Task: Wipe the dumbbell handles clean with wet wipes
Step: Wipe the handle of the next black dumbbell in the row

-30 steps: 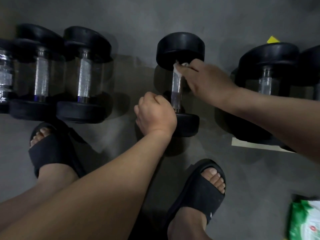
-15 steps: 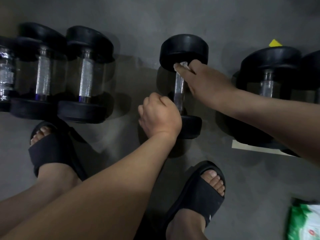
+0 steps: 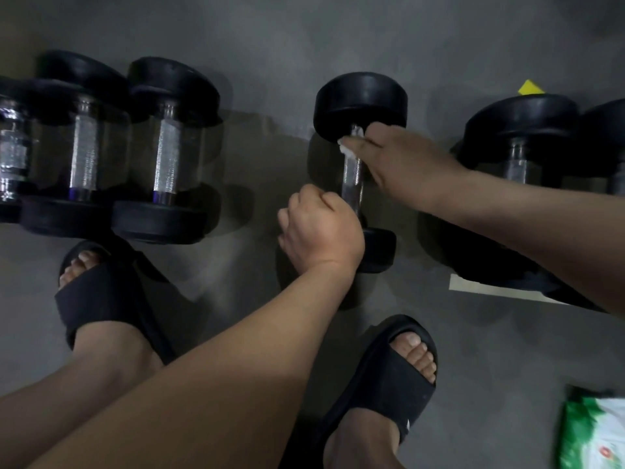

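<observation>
On the grey floor [image 3: 270, 45], just beyond two sandalled feet, lies a small black-ended dumbbell [image 3: 360, 99], its chrome handle [image 3: 352, 179] running near to far. I see the right hand [image 3: 402, 160] pinching a crumpled white wet wipe [image 3: 350, 145] round the handle's far end, just under the far weight. The left hand [image 3: 321, 228] is clenched at the near end, apparently gripping it. I judge the next stroke must travel nearward, toward the left hand. A green-and-white wipe pack [image 3: 592, 434] lies near right.

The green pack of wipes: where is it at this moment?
In the head view, the green pack lies on the floor at the bottom right corner, right of the right sandal.
</observation>
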### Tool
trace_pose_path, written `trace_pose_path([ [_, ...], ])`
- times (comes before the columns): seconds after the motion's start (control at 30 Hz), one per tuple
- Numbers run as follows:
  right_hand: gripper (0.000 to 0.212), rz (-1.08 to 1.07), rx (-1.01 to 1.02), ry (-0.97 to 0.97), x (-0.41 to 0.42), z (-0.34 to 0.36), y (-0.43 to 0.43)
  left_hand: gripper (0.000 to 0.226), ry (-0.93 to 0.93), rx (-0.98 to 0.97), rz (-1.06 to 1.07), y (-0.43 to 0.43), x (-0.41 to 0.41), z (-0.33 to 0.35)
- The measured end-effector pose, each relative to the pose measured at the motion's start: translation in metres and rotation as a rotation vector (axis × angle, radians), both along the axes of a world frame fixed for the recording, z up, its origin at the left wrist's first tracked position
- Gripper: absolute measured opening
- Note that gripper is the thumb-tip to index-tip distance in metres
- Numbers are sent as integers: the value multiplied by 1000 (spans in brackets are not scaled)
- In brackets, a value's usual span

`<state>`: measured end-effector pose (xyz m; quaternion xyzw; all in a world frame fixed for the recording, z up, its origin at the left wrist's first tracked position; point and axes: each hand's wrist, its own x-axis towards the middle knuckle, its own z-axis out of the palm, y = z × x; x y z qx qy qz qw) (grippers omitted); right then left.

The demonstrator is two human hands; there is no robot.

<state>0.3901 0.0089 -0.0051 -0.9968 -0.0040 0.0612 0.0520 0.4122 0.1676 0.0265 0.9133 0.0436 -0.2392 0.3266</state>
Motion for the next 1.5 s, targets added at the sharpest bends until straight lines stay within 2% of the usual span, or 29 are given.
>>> trace_pose_path([
  [0.07, 38, -37, 65, 25, -7, -1, 2, 24, 1, 2, -6, -1, -3, 1],
  [0.1, 39, 13, 100, 27, -10, 3, 4, 24, -1, 3, -10, -2, -4, 1],
  [0.17, 51, 109, 30, 81, -10, 13, 4, 22, -11, 6, -15, -4, -5, 3],
  [0.23, 60, 24, -72, 123, 4, 22, 7, 22, -15, 7, -20, -7, -7, 4],
  [0.3, 61, -86, -122, 159, 14, 24, 11, 23, -14, 13, -20, -9, -11, 4],
  [0.37, 58, -46, -145, 175, 10, 24, 9, 25, -20, 16, -16, -11, -14, 4],
  [0.5, 49, 250, 176, 188, -19, 26, 1, 22, -31, 7, -2, -11, -15, 2],
  [0.57, 46, 290, 187, 161, -20, 20, -4, 22, -38, 3, 10, -11, -14, 2],
  [0.7, 53, -19, 89, 81, 1, 10, -13, 24, -37, -8, 19, -11, -15, 2],
  [0.73, 54, -42, 105, 83, 1, 10, -11, 25, -34, -12, 19, -10, -15, 2],
  [0.87, 50, 168, 250, 76, -28, 10, 2, 25, -32, -25, 19, -9, -14, 1],
  [0.93, 44, 150, 276, 66, -33, 14, -1, 24, -37, -25, 21, -9, -12, 1],
  [1.1, 66, -222, 226, -26, -16, 5, 1, 25, -31, -19, 13, -8, -13, 0],
  [1.13, 64, -306, 260, -18, -16, 3, 5, 24, -27, -19, 11, -8, -13, 0],
  [1.2, 45, -373, 387, -30, -25, 1, 14, 24, -24, -24, 9, -7, -11, -1],
  [1.27, 33, -304, 479, 6, -41, 2, 19, 24, -27, -36, 13, -5, -9, -1],
  [1.37, 41, -246, 383, -45, -39, -5, 12, 25, -33, -49, 19, -4, -6, -3],
  [1.47, 32, -460, 333, -149, -15, -7, 6, 26, -27, -46, 16, -5, -8, -2],
  [1.5, 31, -470, 324, -170, -15, -7, 9, 26, -27, -45, 14, -5, -8, -2],
])
